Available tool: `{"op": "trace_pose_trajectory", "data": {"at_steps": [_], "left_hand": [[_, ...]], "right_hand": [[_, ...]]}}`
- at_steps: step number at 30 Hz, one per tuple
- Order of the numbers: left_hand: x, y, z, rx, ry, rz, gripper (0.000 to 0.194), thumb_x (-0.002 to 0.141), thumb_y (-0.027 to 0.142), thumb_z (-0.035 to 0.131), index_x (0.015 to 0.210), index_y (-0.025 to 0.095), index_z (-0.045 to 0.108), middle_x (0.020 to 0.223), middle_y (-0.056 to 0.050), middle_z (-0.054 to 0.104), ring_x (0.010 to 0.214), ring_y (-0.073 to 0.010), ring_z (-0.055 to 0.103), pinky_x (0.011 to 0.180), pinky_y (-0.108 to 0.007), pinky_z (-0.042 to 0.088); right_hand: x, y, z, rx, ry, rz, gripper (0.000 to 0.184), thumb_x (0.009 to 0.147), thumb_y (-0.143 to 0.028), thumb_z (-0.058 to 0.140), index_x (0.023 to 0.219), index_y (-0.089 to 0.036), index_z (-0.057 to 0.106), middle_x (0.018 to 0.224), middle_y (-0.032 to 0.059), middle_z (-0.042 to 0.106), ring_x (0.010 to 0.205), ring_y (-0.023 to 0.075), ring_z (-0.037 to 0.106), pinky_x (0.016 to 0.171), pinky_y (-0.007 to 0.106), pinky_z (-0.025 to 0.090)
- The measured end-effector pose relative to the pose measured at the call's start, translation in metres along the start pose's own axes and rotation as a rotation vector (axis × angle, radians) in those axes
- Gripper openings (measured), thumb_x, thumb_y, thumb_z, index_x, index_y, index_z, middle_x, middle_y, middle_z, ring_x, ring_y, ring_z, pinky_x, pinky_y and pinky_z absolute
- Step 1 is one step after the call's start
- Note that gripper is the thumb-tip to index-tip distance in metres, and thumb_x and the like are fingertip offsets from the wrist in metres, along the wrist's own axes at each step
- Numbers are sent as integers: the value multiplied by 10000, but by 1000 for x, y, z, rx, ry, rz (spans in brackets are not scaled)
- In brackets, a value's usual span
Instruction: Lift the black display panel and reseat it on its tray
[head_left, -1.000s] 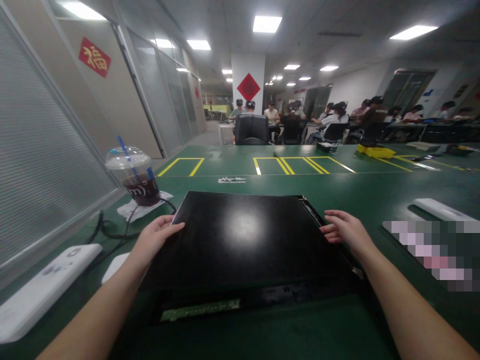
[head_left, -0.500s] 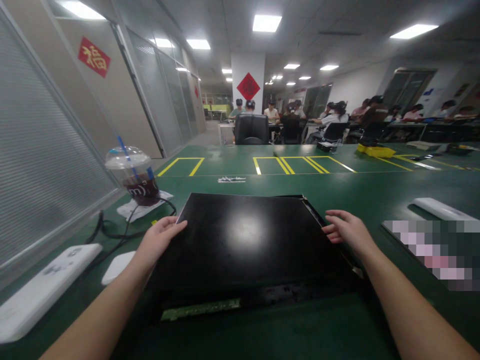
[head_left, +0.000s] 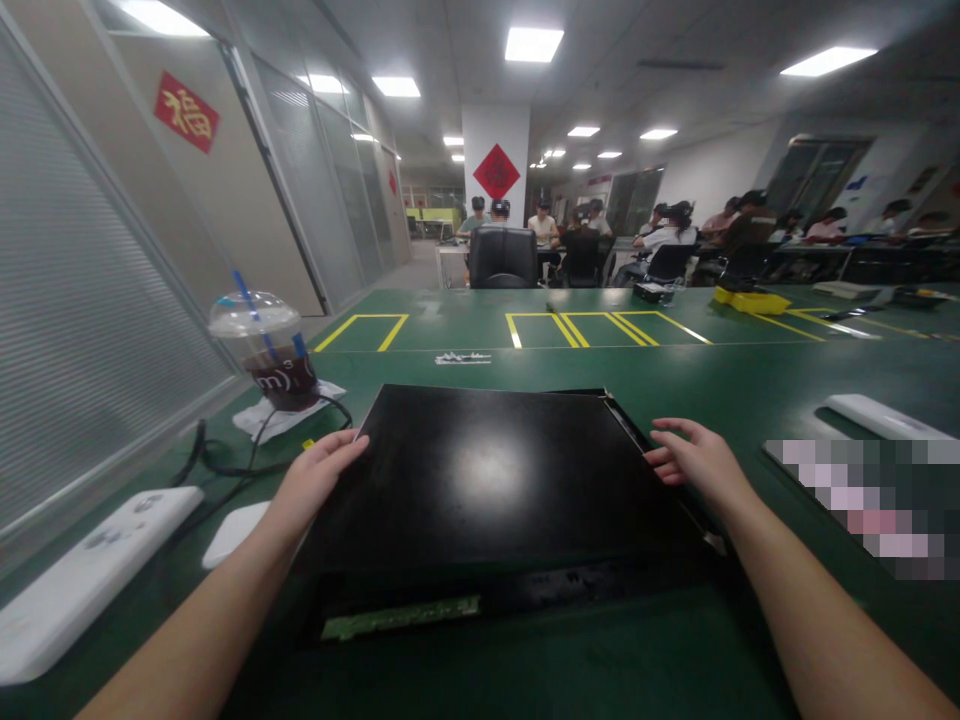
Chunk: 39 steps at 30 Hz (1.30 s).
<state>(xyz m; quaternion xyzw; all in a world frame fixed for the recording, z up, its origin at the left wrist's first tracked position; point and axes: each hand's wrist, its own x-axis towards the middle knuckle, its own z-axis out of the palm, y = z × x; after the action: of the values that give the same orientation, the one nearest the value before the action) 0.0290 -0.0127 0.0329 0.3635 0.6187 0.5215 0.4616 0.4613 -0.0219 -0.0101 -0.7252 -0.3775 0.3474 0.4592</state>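
Observation:
A flat black panel point(head_left: 487, 480) with a glossy top lies on the green table point(head_left: 750, 380) straight in front of me. A green circuit strip point(head_left: 401, 618) shows along its near edge. My left hand point(head_left: 311, 480) grips the panel's left edge, thumb on top. My right hand point(head_left: 694, 458) rests at the panel's right edge, fingers curled against it beside a thin black frame piece point(head_left: 637, 430).
A lidded plastic cup point(head_left: 266, 350) with a dark drink and blue straw stands at the left on a napkin, with black cables point(head_left: 225, 460) beside it. White devices point(head_left: 82, 575) lie near left, another point(head_left: 881, 418) at right. Several people sit at desks far behind.
The panel has shifted slightly toward me and to the right between my hands. Both hands stayed at its edges.

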Motion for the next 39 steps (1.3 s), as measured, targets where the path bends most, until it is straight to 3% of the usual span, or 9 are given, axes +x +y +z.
{"op": "trace_pose_trajectory", "data": {"at_steps": [8,18,27,33,39], "left_hand": [[7,-11,-2,-25,-68,-25,140,793,68,627,862,173,689,657,-11,757,540,-126,693,538,-174,539],[8,-16,-3,-10,-128,-8,170,782,129,676,946,171,692,744,-22,782,606,-133,715,580,-182,552],[13,-22,-4,-5,-137,26,215,732,126,720,942,173,703,796,-40,792,635,-150,725,602,-201,562],[4,-16,5,45,-74,-3,161,761,99,678,905,169,696,692,-22,769,572,-148,706,577,-212,556],[4,-17,8,42,-59,6,171,692,106,713,846,176,688,656,-23,759,614,-177,727,550,-221,552]], "right_hand": [[3,2,-2,-36,22,12,459,822,-241,606,1262,-124,553,634,68,691,434,128,585,429,209,481],[8,4,-5,-43,37,25,440,827,-259,598,1250,-143,556,640,62,689,455,138,595,449,224,491],[6,3,-7,-88,71,16,453,803,-272,616,1238,-151,578,680,75,704,482,141,611,470,229,502],[12,9,-8,-94,64,19,445,803,-272,611,1233,-161,584,707,79,715,500,146,625,478,232,506],[17,16,-8,-154,82,-23,464,780,-300,624,1222,-162,599,728,83,719,522,154,637,496,247,524]]}}
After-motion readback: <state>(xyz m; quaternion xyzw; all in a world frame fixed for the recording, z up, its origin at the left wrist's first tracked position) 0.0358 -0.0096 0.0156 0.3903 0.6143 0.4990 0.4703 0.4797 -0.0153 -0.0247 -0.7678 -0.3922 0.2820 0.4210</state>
